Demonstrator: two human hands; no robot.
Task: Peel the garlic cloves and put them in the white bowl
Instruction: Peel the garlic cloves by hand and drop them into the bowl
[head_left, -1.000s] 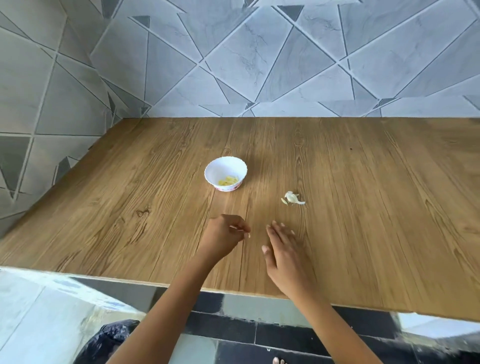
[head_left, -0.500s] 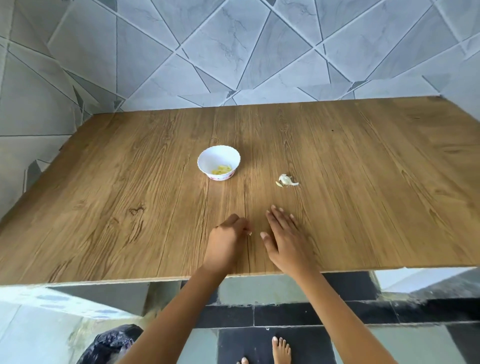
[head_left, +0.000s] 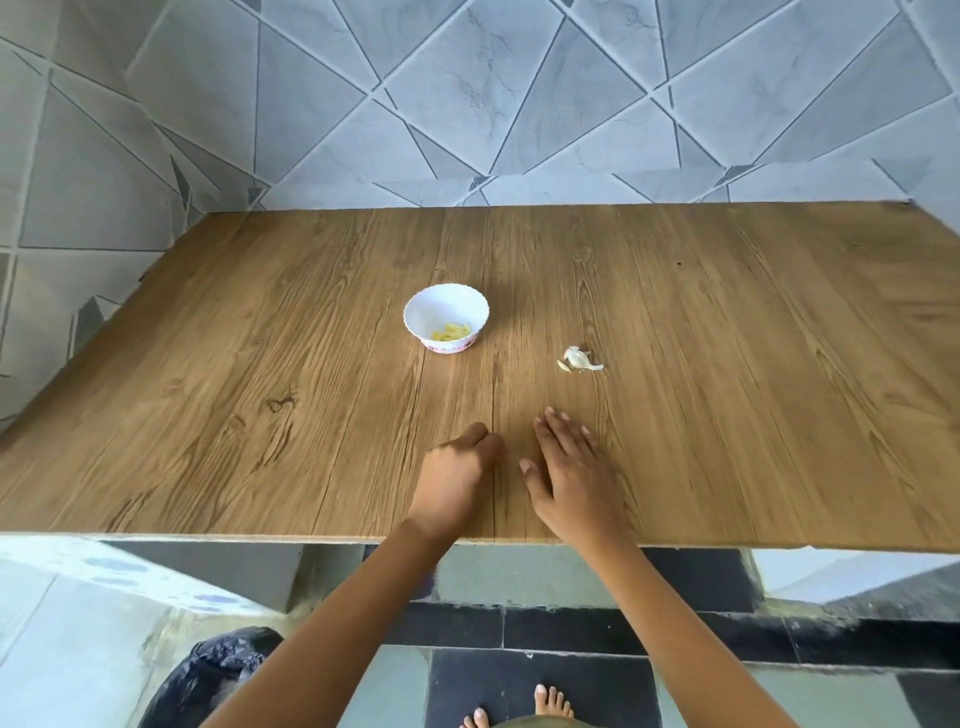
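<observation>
The left hand (head_left: 460, 470) is curled into a fist, with the knuckles turned toward the wooden bench (head_left: 753, 364); whether anything is enclosed in it cannot be told. The right hand (head_left: 571, 467) is laid flat on the bench just beside it, palm down, with the fingers spread and the thumb pointed toward the left hand. The two hands are kept slightly apart, near the front edge of the bench.

Beyond the right hand, a small cluster of unpeeled garlic cloves (head_left: 579, 358) is seen lying on the bench, with loose papery skin around it. To its left, well apart from it, the white bowl (head_left: 445, 306) is set upright. A scalloped rim and a pink printed band near the base can be made out, though the print is too small to be read. A little pale yellow peeled garlic (head_left: 453, 331) is held in the bottom of the bowl.

The bench is backed by a grey tiled wall (head_left: 493, 104). Below the front edge, a black bag (head_left: 218, 670) and bare feet (head_left: 553, 700) are seen on the tiled floor (head_left: 571, 623).
</observation>
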